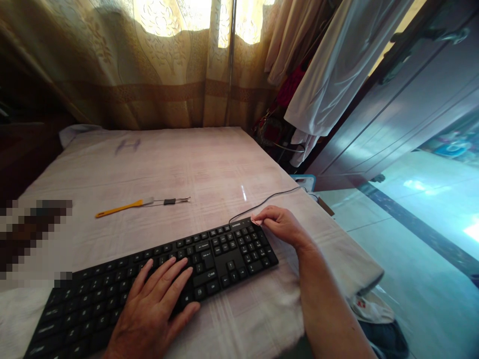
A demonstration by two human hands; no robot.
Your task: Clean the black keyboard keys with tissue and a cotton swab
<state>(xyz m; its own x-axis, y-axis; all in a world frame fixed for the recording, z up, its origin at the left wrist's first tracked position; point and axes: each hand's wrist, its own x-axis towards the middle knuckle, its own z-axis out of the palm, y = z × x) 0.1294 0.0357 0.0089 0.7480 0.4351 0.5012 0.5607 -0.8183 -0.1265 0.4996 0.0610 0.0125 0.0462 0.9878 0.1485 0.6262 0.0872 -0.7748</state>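
Observation:
A black keyboard [229, 259] lies slantwise across the cloth-covered table, its far right corner away from me. My left hand [151, 304] rests flat on the keys near the middle, fingers spread. At the far right corner my right hand [281, 224] is closed in a pinch on a small pale pinkish cloth or tissue [256, 220], which touches the keyboard's top edge. Most of that piece is hidden by the fingers, so its exact kind is unclear. From the keyboard's back edge a thin black cable [266, 199] runs to the right over the table's side.
Beyond the keyboard lie a yellow-handled brush [121, 208] and a thin wire tool with a black sleeve [170, 201]. A patterned curtain [168, 85] hangs behind the table [194, 159]. White clothes [318, 85] hang at the right, near a door [374, 104] and tiled floor.

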